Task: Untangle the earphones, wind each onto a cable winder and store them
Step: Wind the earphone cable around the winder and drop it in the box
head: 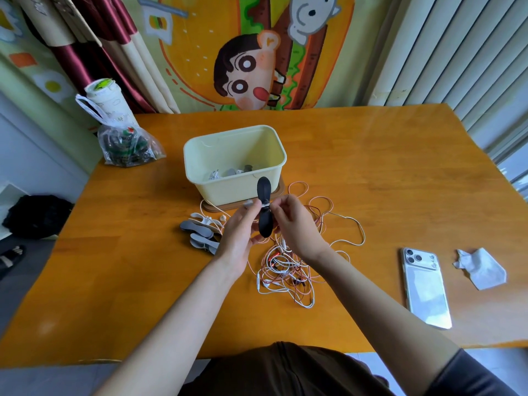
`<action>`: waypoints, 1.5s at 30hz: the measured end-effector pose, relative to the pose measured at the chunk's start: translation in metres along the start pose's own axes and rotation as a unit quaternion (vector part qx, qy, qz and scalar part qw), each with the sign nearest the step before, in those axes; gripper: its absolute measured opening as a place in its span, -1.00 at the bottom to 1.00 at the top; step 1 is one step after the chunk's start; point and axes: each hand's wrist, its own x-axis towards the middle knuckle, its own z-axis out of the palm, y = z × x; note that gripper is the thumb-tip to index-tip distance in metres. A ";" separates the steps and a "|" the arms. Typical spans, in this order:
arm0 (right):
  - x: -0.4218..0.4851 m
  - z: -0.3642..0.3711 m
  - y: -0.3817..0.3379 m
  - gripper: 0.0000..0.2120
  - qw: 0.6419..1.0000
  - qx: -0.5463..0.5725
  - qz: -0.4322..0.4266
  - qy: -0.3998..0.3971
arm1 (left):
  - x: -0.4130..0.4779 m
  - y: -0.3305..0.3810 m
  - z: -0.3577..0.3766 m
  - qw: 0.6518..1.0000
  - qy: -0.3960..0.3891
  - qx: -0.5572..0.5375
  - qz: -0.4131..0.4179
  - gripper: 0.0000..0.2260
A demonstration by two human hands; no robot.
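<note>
A black bow-shaped cable winder (264, 192) stands upright above the table, with white cable wound round its narrow waist. My left hand (240, 232) grips the winder from the left. My right hand (291, 221) pinches the white cable at the winder's waist. Below my hands a tangle of white, pink and red earphones (288, 270) lies spread on the wooden table (371, 181). Several grey and white spare winders (200, 232) lie left of my left hand. A cream storage box (237, 190) behind the winder holds a few wound earphones (228, 172).
A white phone (425, 287) lies face down at the right, with a crumpled tissue (481, 270) beside it. A clear plastic bag (125, 144) and a white bottle (105, 101) stand at the table's far left corner. The box rests on a brown lid (281, 191).
</note>
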 end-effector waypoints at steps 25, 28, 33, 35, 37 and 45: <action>-0.002 -0.002 0.001 -0.85 0.992 -0.107 -0.004 0.061 | -0.003 0.001 -0.006 0.929 -0.008 0.320 0.186 -0.76; -0.006 -0.002 0.000 -0.84 0.988 -0.137 -0.019 0.063 | -0.004 0.002 -0.002 0.960 -0.018 0.243 0.138 -0.83; -0.009 0.002 -0.002 -0.82 0.979 -0.193 -0.056 0.033 | 0.000 -0.001 -0.004 0.973 0.058 0.186 0.128 -0.90; -0.007 -0.002 -0.001 -0.81 0.969 -0.239 -0.066 0.008 | 0.003 -0.003 -0.009 0.971 0.065 0.195 0.126 -0.87; -0.006 -0.009 0.000 -0.80 0.953 -0.293 -0.070 -0.020 | 0.008 -0.004 -0.017 0.964 0.061 0.223 0.130 -0.84; 0.002 -0.041 -0.007 -0.84 0.930 -0.342 -0.134 -0.013 | 0.008 -0.008 -0.031 0.947 -0.060 0.295 0.111 -0.91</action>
